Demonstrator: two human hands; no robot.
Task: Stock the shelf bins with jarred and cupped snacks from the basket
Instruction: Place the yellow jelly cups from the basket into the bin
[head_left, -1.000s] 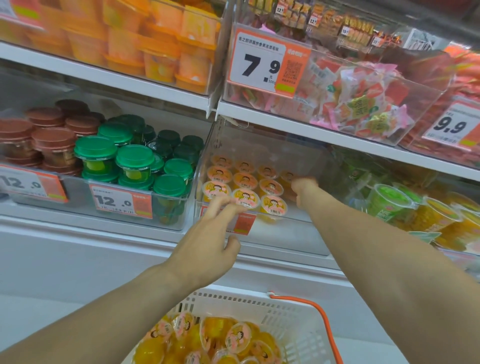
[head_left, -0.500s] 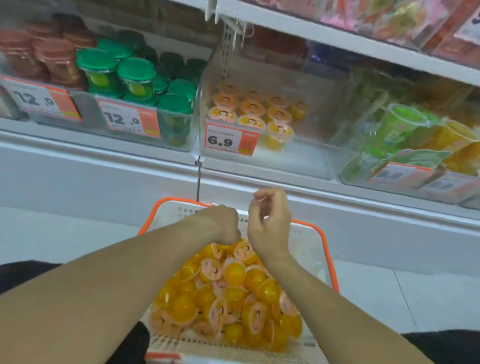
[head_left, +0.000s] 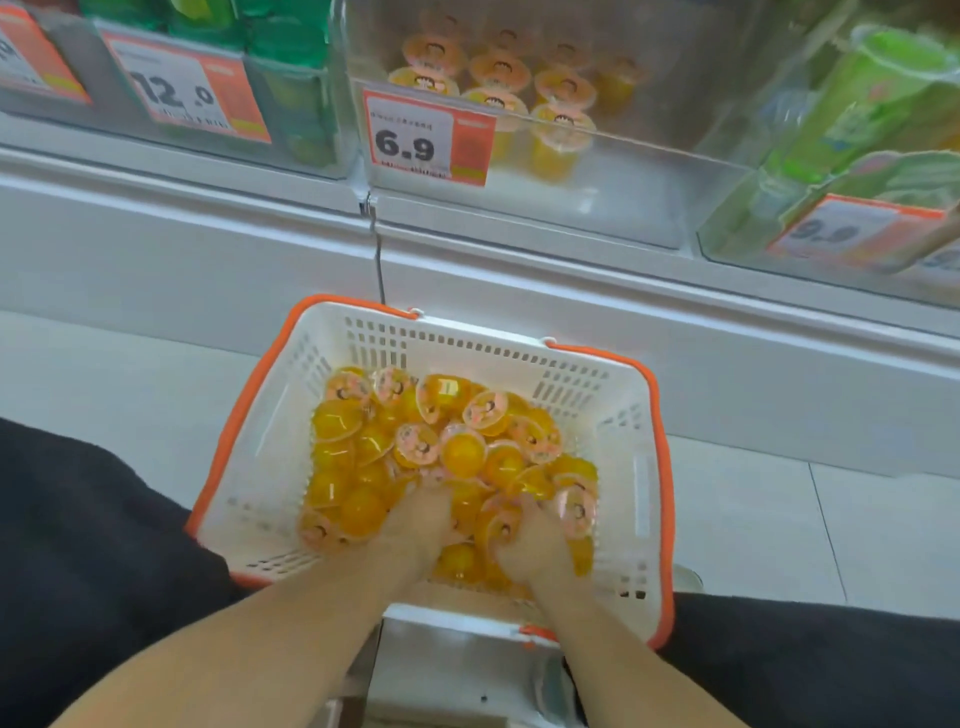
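Observation:
A white basket with an orange rim (head_left: 655, 447) sits low in front of me, filled with several yellow jelly cups (head_left: 462, 454) with pink printed lids. My left hand (head_left: 421, 525) and my right hand (head_left: 530, 540) are both pushed down into the pile near the basket's near side, fingers buried among the cups; what they grasp is hidden. Above, a clear shelf bin (head_left: 613, 166) tagged 6.9 holds several of the same cups (head_left: 558, 137) at its left and back.
Left of that bin stands a bin of green-lidded jars (head_left: 291, 78) with a 12.0 tag. To the right is a bin of green cups (head_left: 857, 114) tagged 9.9. White shelf base and pale floor tiles surround the basket. My dark-clothed legs flank it.
Both hands came down from the shelf bin, hovered over the basket, and now dig into the cup pile. The view tilted down toward the basket.

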